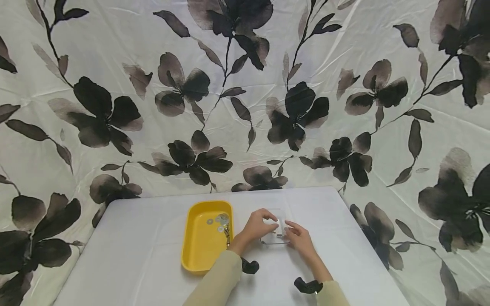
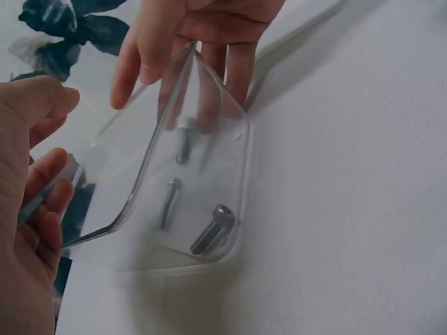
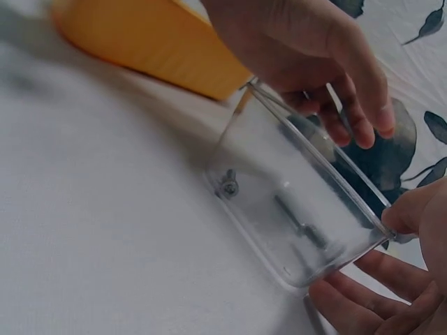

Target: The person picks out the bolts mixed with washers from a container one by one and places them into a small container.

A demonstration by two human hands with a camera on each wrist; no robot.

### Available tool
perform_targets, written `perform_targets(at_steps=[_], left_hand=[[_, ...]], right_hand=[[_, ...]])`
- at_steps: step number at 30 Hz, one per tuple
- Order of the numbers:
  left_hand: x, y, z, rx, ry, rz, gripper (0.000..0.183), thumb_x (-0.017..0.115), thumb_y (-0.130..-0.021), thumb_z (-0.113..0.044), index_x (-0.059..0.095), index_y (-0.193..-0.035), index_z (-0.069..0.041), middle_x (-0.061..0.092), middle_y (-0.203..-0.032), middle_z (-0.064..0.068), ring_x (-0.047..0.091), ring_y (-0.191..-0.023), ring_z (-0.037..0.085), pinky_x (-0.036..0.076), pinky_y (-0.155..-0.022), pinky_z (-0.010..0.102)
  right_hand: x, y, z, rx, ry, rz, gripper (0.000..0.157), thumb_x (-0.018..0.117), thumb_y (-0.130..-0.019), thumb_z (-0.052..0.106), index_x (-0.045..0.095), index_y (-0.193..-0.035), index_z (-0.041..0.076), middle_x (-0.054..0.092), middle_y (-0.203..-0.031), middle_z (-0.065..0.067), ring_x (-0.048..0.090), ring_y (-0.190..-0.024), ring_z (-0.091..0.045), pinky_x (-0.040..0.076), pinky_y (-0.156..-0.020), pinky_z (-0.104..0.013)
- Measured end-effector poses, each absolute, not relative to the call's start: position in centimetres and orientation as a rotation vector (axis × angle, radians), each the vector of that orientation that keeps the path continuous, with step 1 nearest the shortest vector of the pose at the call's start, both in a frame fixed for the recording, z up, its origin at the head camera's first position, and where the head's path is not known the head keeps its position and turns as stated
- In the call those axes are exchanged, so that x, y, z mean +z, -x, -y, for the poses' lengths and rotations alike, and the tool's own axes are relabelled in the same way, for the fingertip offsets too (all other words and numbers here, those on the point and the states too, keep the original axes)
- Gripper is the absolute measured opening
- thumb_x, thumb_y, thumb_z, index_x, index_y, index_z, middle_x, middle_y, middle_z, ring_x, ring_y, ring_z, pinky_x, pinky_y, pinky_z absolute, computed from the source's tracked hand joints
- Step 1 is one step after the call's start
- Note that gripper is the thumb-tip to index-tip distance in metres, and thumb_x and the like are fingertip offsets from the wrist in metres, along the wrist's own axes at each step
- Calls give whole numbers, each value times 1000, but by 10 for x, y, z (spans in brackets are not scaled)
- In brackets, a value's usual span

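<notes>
A clear plastic box (image 1: 274, 243) stands on the table between both hands. Inside it lie a large socket-head bolt (image 2: 213, 230) and two thinner bolts, one of them a slim bolt (image 2: 170, 202) near the middle of the floor. My right hand (image 1: 300, 240) holds the box at one corner, thumb at the rim and fingers along the outside of the wall. At the opposite side my left hand (image 1: 255, 226) hangs by the rim with fingers loosely bent and nothing between them.
Left of the box sits a yellow tray (image 1: 197, 246) with several flat washers (image 1: 222, 219) and a cluster of metal bolts (image 1: 227, 233) along its right side. A white cloth covers the table (image 1: 126, 250); a floral curtain (image 1: 245, 106) hangs behind.
</notes>
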State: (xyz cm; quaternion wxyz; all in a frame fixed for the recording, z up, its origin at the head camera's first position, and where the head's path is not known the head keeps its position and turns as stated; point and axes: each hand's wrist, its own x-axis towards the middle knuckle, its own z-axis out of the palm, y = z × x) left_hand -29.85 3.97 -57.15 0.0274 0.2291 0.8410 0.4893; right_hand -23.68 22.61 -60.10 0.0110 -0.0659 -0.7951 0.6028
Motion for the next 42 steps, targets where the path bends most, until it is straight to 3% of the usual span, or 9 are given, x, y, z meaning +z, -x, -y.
perform_targets(at_steps=[10, 16, 24, 30, 34, 42], left_hand=[[-556, 290, -26, 1501, -795, -2540, 9, 74, -85, -19, 76, -93, -16, 63, -95, -8, 60, -100, 23, 49, -88, 44], [-540, 280, -13, 1446, -858, -2557, 10, 73, -86, -17, 76, -95, -13, 64, -94, -10, 58, -95, 16, 50, -82, 33], [-522, 271, 12, 1501, -877, -2503, 8, 71, -89, -19, 75, -96, -16, 65, -97, -9, 59, -96, 20, 51, -83, 37], [-512, 263, 36, 1543, -795, -2495, 8, 69, -90, -22, 74, -96, -20, 65, -99, -8, 57, -97, 16, 50, -82, 33], [-499, 255, 56, 1571, -748, -2511, 7, 68, -91, -19, 74, -95, -19, 65, -100, -5, 58, -98, 22, 48, -81, 35], [-502, 261, 96, 1607, -644, -2581, 8, 69, -90, -17, 74, -96, -20, 64, -98, -6, 56, -92, 17, 48, -80, 36]], right_hand=[[-605, 238, -222, 1894, 222, 2444, 37, 61, -95, 13, 60, -131, 7, 61, -121, -26, 64, -96, -31, 56, -66, -36], [-602, 237, -220, 1762, 202, 2482, 36, 59, -95, 12, 61, -130, 8, 60, -122, -24, 65, -89, -26, 55, -63, -32], [-584, 231, -209, 1324, 54, 2492, 34, 60, -92, 8, 62, -126, 6, 58, -128, -20, 61, -108, -38, 55, -79, -43], [-556, 227, -189, 1192, -101, 2378, 32, 64, -88, 1, 65, -120, 5, 60, -125, -16, 56, -117, -33, 52, -84, -48], [-539, 224, -163, 1272, -176, 2363, 31, 63, -89, 2, 65, -119, 7, 60, -126, -11, 55, -120, -27, 52, -86, -43], [-531, 218, -105, 1419, -348, 2390, 29, 63, -91, 3, 66, -120, 9, 61, -125, -7, 58, -115, -23, 53, -83, -35]])
